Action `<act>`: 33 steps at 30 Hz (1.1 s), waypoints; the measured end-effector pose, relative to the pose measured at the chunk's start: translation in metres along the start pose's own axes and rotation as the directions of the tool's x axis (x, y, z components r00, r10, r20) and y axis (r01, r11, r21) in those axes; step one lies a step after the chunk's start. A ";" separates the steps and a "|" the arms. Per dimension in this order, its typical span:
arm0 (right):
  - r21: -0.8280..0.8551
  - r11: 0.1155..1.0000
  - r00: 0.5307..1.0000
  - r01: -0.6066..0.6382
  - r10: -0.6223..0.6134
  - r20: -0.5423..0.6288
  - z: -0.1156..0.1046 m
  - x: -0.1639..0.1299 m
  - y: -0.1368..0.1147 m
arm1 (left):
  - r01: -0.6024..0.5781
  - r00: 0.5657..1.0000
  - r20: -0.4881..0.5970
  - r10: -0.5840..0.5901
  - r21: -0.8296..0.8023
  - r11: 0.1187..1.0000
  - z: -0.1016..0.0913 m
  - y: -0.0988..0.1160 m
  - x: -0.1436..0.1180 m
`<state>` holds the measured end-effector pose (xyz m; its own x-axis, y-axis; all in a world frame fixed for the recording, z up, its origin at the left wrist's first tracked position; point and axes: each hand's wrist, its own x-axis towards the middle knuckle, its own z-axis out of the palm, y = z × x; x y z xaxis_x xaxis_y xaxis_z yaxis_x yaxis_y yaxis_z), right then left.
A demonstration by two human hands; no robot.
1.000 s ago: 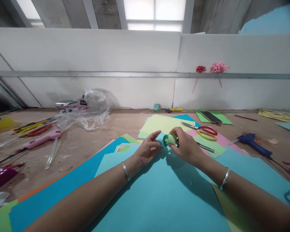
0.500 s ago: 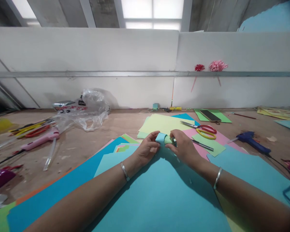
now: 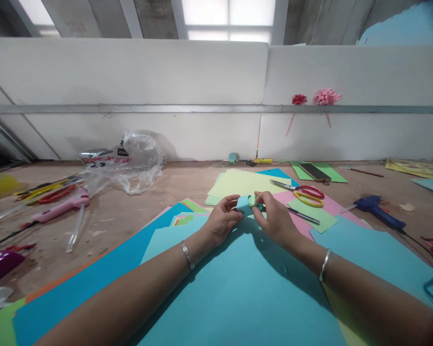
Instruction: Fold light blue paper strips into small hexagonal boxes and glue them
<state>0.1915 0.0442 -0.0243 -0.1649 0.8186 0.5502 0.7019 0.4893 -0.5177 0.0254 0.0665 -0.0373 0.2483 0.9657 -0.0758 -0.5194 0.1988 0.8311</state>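
Observation:
My left hand pinches a small light-blue folded paper piece between thumb and fingers. From the right, my right hand closes on a pale-green paper piece that sits against the blue one. Part of the green piece is hidden behind the right fingers, with a darker green bit beside it. Both hands are above a large light-blue paper sheet. Just right of my right hand lie a pen and scissors with red and yellow handles.
Coloured sheets spread to the left. A pink glue gun, purple tool and plastic bag lie at left; a blue glue gun with its cord is at right. A phone rests near the white wall.
The light-blue piece has turned and now shows a broader face. The green piece sits closer against it, and my right fingers have come nearer to my left hand.

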 end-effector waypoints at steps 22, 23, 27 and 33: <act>0.321 0.924 0.978 -0.208 0.192 0.080 -0.001 0.006 0.006 | 0.043 0.999 -0.017 -0.043 0.018 0.999 0.000 0.001 0.000; 0.312 0.925 0.976 -0.215 0.196 0.092 -0.001 0.007 0.007 | 0.043 0.999 -0.007 -0.043 0.015 0.999 0.000 0.000 0.000; 0.294 0.927 0.971 -0.234 0.208 0.116 -0.004 0.010 0.007 | -0.010 0.997 0.076 0.006 0.060 0.998 0.002 -0.002 -0.001; 0.307 0.920 0.967 -0.245 0.210 0.143 -0.002 0.009 0.005 | -0.178 0.984 0.075 0.162 0.326 0.929 0.003 -0.006 -0.002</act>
<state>0.1949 0.0532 -0.0201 -0.1115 0.9375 0.3296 0.4734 0.3417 -0.8118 0.0299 0.0631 -0.0405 0.2211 0.9699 0.1015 -0.2601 -0.0416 0.9647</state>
